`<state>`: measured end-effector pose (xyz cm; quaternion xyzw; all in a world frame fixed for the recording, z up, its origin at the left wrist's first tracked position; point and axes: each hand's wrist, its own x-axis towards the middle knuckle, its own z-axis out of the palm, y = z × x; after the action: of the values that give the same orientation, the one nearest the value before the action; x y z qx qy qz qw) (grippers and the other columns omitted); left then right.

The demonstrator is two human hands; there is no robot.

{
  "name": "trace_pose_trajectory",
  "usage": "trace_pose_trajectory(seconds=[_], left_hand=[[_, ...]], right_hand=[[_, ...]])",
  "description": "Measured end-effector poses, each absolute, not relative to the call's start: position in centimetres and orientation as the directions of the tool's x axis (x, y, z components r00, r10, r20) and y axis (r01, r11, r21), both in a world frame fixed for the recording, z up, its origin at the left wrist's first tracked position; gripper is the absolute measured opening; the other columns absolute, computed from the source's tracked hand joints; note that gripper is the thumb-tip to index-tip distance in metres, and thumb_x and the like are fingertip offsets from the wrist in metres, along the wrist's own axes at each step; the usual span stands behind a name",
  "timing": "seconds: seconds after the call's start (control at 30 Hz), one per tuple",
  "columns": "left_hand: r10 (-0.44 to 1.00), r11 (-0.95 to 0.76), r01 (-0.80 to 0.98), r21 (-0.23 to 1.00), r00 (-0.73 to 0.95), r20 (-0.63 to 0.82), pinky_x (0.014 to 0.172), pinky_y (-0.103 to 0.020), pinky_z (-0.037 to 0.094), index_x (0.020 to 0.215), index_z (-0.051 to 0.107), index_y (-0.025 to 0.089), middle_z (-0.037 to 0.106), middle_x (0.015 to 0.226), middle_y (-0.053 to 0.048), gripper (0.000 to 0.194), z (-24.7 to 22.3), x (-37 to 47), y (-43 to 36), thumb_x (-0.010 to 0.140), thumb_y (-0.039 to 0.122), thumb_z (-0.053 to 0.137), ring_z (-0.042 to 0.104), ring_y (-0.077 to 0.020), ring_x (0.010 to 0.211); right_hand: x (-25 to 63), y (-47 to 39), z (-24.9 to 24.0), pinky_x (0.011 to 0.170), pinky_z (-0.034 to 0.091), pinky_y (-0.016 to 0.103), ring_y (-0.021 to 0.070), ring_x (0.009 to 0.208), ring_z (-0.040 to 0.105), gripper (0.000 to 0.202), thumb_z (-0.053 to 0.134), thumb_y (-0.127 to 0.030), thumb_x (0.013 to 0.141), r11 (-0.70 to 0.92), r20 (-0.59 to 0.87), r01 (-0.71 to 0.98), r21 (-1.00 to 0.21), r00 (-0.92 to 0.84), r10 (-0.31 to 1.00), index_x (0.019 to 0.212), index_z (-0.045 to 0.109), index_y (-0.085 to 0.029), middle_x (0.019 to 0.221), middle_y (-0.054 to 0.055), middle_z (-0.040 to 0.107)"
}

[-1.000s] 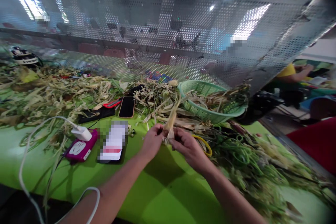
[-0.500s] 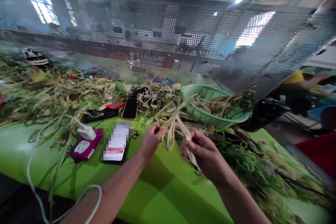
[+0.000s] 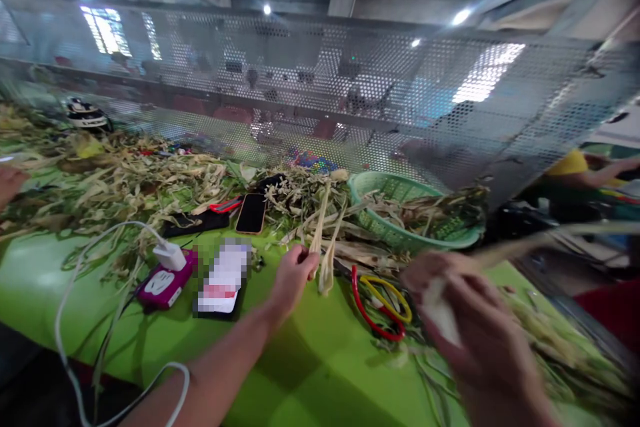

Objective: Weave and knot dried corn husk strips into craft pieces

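Observation:
Low over the green table, my left hand [image 3: 293,277] pinches the lower end of a pale dried corn husk strip [image 3: 323,210], which stands up from the fingers. Just right of it hangs a looped husk piece [image 3: 327,273]. My right hand [image 3: 470,313], smeared by motion, is closed around another pale husk strip [image 3: 443,310]; a long blurred end trails off to the right. Between the hands lie scissors [image 3: 383,303] with one red and one yellow handle, their blades partly under plant matter.
A green plastic basket [image 3: 425,240] of dry husks stands behind the hands. Left lie a lit phone [image 3: 223,280], a dark-screened phone [image 3: 251,213], a magenta power strip [image 3: 165,280] and a white cable [image 3: 57,307]. Husk heaps [image 3: 150,180] line the perforated metal screen [image 3: 300,80]. Another person's hand [image 3: 10,181] shows far left.
My right hand has swung right, away from my left, carrying a husk strip and uncovering the scissors. My left hand has stayed nearly in place, and its strip now points more upright.

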<state>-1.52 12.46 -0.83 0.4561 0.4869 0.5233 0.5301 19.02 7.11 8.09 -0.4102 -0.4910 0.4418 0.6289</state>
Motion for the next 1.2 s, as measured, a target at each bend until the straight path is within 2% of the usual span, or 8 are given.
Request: trace_pose_trajectory(seconds=[0.13,0.43,0.6,0.77,0.87,1.03,1.1,1.2], left_hand=[[0.997,-0.032,-0.060,0.998,0.071,0.036,0.052,-0.022,0.034,0.072,0.055,0.017,0.050,0.059,0.003,0.021,-0.7,-0.9,12.1,0.079,0.036,0.057,0.043,-0.0098,0.054],[0.966,-0.060,-0.089,0.994,0.244,0.080,0.066,-0.024,0.043,0.087,0.061,0.017,0.060,0.078,-0.002,0.029,0.3,-0.9,10.8,0.084,0.045,0.054,0.054,-0.0148,0.072],[0.951,-0.063,-0.125,0.990,0.294,0.098,0.070,-0.026,0.045,0.089,0.059,0.017,0.058,0.080,-0.002,0.023,-0.2,-0.8,10.9,0.082,0.039,0.058,0.053,-0.0142,0.073],[0.962,0.066,-0.181,0.981,0.274,-0.014,0.072,-0.029,0.046,0.084,0.060,0.018,0.060,0.079,-0.002,0.013,0.3,-1.6,11.4,0.077,0.028,0.059,0.056,-0.0150,0.072],[0.995,0.067,-0.245,0.967,0.083,-0.047,0.071,-0.027,0.045,0.077,0.059,0.017,0.061,0.076,-0.001,0.006,0.7,-2.5,11.8,0.072,0.020,0.056,0.057,-0.0142,0.071],[0.990,0.140,-0.353,0.925,0.019,-0.142,0.053,-0.022,0.032,0.065,0.045,0.019,0.044,0.056,0.005,0.007,0.9,-3.1,12.1,0.063,0.013,0.046,0.038,-0.0091,0.051],[0.982,0.186,-0.357,0.915,0.045,-0.182,0.049,-0.022,0.025,0.064,0.042,0.019,0.036,0.052,0.007,0.006,0.9,-3.0,11.9,0.066,0.016,0.047,0.029,-0.0082,0.047],[0.973,0.233,-0.278,0.932,0.066,-0.223,0.050,-0.024,0.024,0.067,0.045,0.020,0.033,0.053,0.007,0.017,0.9,-2.9,11.7,0.075,0.032,0.055,0.027,-0.0082,0.047]], right_hand=[[14.1,9.7,4.7,0.054,0.041,0.026,0.0134,0.056,0.053,0.021,0.076,-0.036,0.068,0.069,0.069,0.000,-0.998,-0.058,0.996,0.076,0.069,-0.018,0.065,0.001,0.062],[13.7,11.1,1.3,0.061,0.045,0.029,0.0170,0.064,0.054,0.013,0.064,-0.029,0.073,0.215,0.223,0.285,-0.934,-0.005,0.975,0.078,0.056,-0.019,0.069,0.001,0.060],[13.6,11.1,0.9,0.061,0.045,0.028,0.0161,0.066,0.055,0.021,0.067,-0.030,0.074,0.247,0.263,0.255,-0.935,0.031,0.964,0.083,0.051,-0.021,0.074,0.000,0.057],[14.9,11.7,1.0,0.056,0.042,0.026,0.0171,0.068,0.056,0.019,0.058,-0.036,0.083,0.258,0.294,0.281,-0.924,0.091,0.952,0.093,0.053,-0.021,0.077,0.002,0.061],[15.5,11.9,1.1,0.060,0.040,0.027,0.0171,0.066,0.056,0.016,0.054,-0.036,0.086,0.275,0.330,0.550,-0.788,0.000,0.944,0.086,0.059,-0.021,0.074,0.002,0.062],[14.3,11.3,0.9,0.052,0.026,0.027,0.0160,0.063,0.052,0.022,0.060,-0.038,0.082,0.248,0.293,0.904,-0.348,-0.147,0.945,0.068,0.059,-0.021,0.076,0.003,0.061],[13.8,11.1,0.7,0.052,0.024,0.027,0.0163,0.064,0.053,0.019,0.062,-0.034,0.079,0.239,0.286,0.931,-0.276,-0.158,0.945,0.066,0.059,-0.021,0.076,0.003,0.060],[13.5,11.0,0.7,0.054,0.026,0.027,0.0168,0.068,0.055,0.010,0.061,-0.023,0.077,0.212,0.257,0.932,-0.293,-0.137,0.957,0.068,0.060,-0.020,0.078,0.003,0.062]])
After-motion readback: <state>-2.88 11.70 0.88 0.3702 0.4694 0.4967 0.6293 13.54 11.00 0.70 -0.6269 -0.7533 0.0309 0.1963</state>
